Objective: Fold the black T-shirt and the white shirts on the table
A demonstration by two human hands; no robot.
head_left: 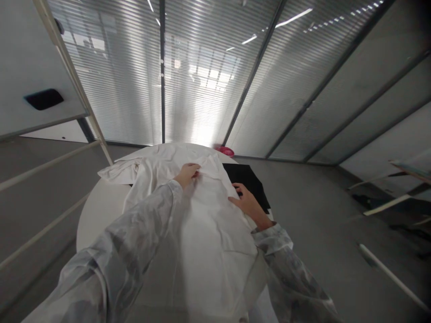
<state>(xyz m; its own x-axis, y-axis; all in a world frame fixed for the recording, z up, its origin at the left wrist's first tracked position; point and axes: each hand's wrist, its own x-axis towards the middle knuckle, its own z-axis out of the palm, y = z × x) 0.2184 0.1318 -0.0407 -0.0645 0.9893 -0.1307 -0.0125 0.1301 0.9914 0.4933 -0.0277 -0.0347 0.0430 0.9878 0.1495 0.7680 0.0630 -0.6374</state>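
White fabric, creased and loosely spread, makes up one garment (215, 229), which is laid across one round white table (101, 211) and reaches over its near side toward the wearer. One short, sleeve-like part (123, 170) is spread at the table's far left.

Two hands are seen, both bare. Above the middle of the table, a fold of the garment is pinched by the left hand (187, 174), its thumb and fingers brought together on the cloth. At the table's right side, the garment's edge is touched by the right hand (249, 204); its fingers are bent, with the thumb apart from the forefinger, and whether cloth is gripped cannot be told. Both arms are covered by grey-and-white patterned sleeves (134, 233).

One flat black sheet (252, 179) is partly covered by the garment at the table's right edge. One pink-red basket (226, 151) is seen at the table's far edge; what it rests on cannot be made out.

Beyond the table, one ribbed, see-through partition (202, 112) is divided by dark uprights. Left of the table, one pale-framed rack (50, 164) is seen; well to its right, pale bars (387, 205) are blurred.
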